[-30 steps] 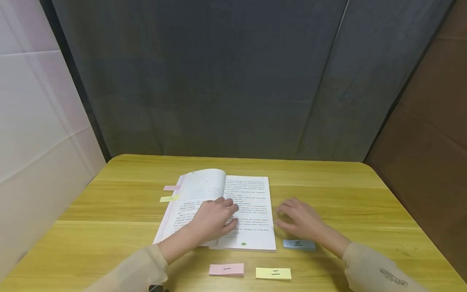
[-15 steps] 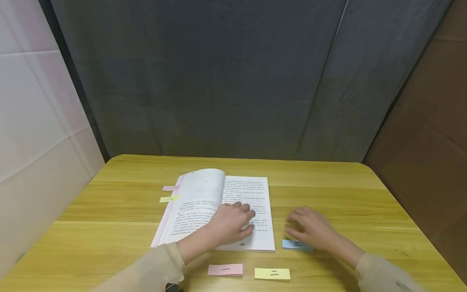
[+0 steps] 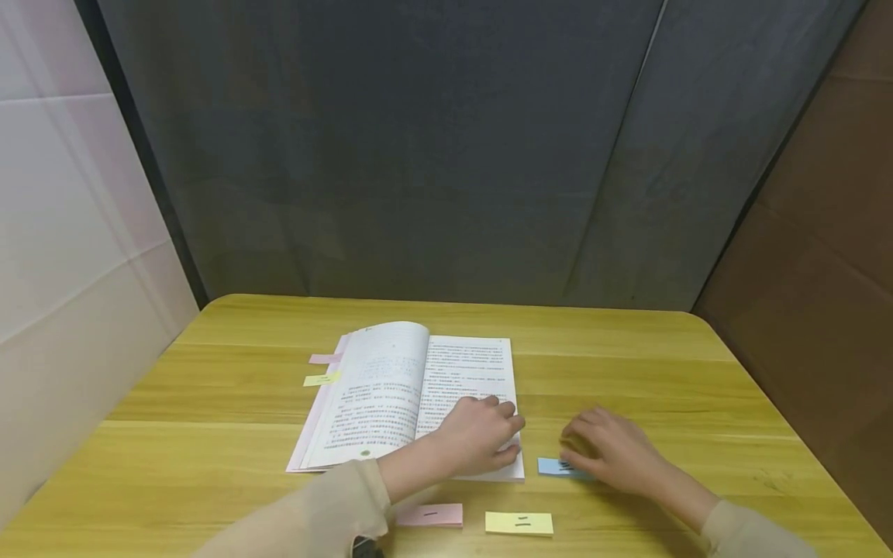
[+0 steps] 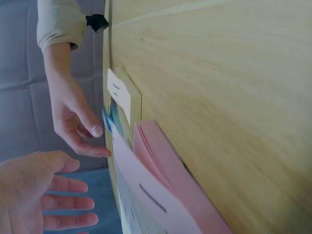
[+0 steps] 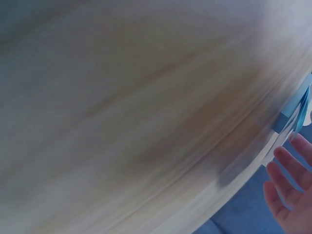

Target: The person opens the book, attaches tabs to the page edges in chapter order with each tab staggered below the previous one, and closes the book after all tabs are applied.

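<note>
An open book (image 3: 384, 387) lies on the table, its left pages bulging up. My left hand (image 3: 481, 435) is over the lower part of the right page, fingers bent a little toward its outer edge; in the left wrist view the left hand (image 4: 34, 195) shows spread fingers with nothing between them. Beside the book, my right hand (image 3: 610, 449) hovers at a pad of blue sticky notes (image 3: 553, 466), loosely curled and partly covering it. In the right wrist view, fingertips (image 5: 280, 156) are right by the blue pad (image 5: 295, 105), whose upper sheets curl away.
Nearer the front lie a pink sticky-note pad (image 3: 436, 515) and a yellow one (image 3: 519, 524), both with dark strokes. A pink tab (image 3: 322, 359) and a yellow tab (image 3: 319, 380) stick out from the book's left edge. A dark curtain (image 3: 418, 155) stands behind the table (image 3: 628, 364).
My left hand has slid rightward and slightly nearer across the right page. My right hand has drawn back from the book's edge, right and nearer, to the blue pad.
</note>
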`<state>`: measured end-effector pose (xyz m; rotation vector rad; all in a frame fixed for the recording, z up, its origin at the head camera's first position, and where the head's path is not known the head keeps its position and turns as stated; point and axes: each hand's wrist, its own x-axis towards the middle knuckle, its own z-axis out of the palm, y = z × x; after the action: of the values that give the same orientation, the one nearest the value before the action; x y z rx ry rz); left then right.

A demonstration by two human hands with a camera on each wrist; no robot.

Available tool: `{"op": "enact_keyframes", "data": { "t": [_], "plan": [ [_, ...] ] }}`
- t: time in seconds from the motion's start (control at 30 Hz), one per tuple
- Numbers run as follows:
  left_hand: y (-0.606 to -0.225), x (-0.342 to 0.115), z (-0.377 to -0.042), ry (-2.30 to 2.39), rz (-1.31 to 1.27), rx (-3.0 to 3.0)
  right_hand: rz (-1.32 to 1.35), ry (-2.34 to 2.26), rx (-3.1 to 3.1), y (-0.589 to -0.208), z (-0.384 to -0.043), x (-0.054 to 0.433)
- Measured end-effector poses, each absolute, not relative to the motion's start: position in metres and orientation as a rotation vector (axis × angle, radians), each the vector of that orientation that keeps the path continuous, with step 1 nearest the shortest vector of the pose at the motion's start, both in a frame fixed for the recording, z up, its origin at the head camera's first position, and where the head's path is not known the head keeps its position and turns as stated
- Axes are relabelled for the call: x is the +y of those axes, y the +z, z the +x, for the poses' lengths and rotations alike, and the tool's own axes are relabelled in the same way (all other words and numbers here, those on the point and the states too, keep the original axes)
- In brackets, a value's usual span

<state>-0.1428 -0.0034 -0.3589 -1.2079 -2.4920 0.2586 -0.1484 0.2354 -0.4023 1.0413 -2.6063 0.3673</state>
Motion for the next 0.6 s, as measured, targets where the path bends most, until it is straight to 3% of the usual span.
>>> {"op": "enact_keyframes", "data": {
  "t": [0.6],
  "plan": [
    [-0.374, 0.023, -0.139, 0.277, -1.269, -2.552, 1.066, 0.348, -2.655, -0.407, -0.137, 0.249]
  ]
}}
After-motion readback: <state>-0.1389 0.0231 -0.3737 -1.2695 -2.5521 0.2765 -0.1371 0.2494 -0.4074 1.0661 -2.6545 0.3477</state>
